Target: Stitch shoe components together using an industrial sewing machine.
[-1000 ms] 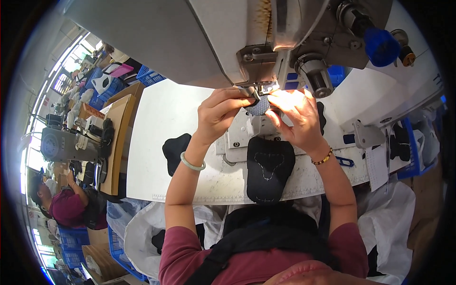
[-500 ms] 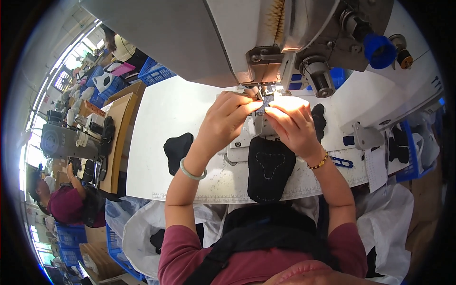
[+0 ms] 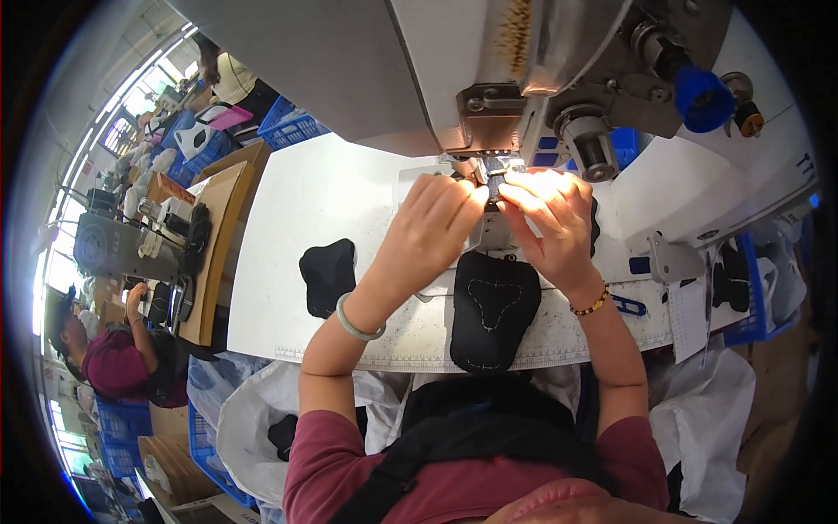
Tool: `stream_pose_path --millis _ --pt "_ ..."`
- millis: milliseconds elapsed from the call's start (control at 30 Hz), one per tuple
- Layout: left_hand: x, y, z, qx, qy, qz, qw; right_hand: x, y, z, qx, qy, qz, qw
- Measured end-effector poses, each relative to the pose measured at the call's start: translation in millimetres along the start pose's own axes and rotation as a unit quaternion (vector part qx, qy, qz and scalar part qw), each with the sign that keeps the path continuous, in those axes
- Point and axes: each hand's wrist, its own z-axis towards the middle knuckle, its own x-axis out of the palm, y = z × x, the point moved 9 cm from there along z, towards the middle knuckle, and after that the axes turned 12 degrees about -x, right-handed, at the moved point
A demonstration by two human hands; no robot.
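Note:
At the lit needle area of a sewing machine (image 3: 491, 115), a small dark fabric piece (image 3: 495, 187) lies under the presser foot. My left hand (image 3: 429, 223) pinches its left edge, fingers bent and knuckles up. On its other edge, the thumb and fingertips of my right hand (image 3: 559, 223) are closed. Just below, a black padded fabric piece (image 3: 495, 314) with a white stitched triangular outline rests at the table's front edge. A plain black fabric piece (image 3: 328, 278) lies left of my left forearm. Another black piece (image 3: 595, 229) is mostly hidden behind my right hand.
Blue thread snips (image 3: 628, 305) lie by my right wrist. The white table (image 3: 284, 236) has a ruler strip along its front. A blue crate (image 3: 758, 293) stands at the right. White sacks (image 3: 711, 410) hang below. At left, a person (image 3: 122, 362) works at another machine.
My left hand has turned and shifted slightly right, its knuckles now more over the fingertips. The small fabric piece sits further under the presser foot. My right hand stays close to its place.

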Motion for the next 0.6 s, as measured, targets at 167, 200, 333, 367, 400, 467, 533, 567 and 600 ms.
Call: stream_pose_path --millis 167,200,333,367,400,467,533,567,600 --pt "5 -4 -1 0.037 0.001 0.04 0.999 0 -6 0 0.024 0.006 0.008 1.0" --pt "4 2 -2 0.033 -0.002 0.002 0.999 1 -6 -1 0.019 0.008 0.004 1.0" --pt "3 67 -19 -0.11 -0.04 -0.258 0.959 2 -5 1 0.013 0.0 0.001 1.0" --pt "5 69 -16 -0.103 -0.041 -0.223 0.968 1 -6 1 0.021 0.001 0.003 1.0" --pt "5 70 -14 -0.096 -0.043 -0.187 0.977 1 -7 0 0.023 -0.001 0.003 1.0" --pt "3 57 -11 -0.034 -0.03 -0.162 0.986 1 -8 0 0.009 -0.004 0.007 1.0" --pt "5 32 -12 0.053 0.01 -0.119 0.991 -1 -5 -8 -0.01 -0.024 0.024 0.999" --pt "5 24 -14 0.052 0.013 -0.089 0.995 -2 -2 -12 -0.032 -0.042 0.047 0.998" --pt "5 16 -17 0.048 0.016 -0.058 0.997 -2 0 -14 -0.032 -0.043 0.045 0.998"
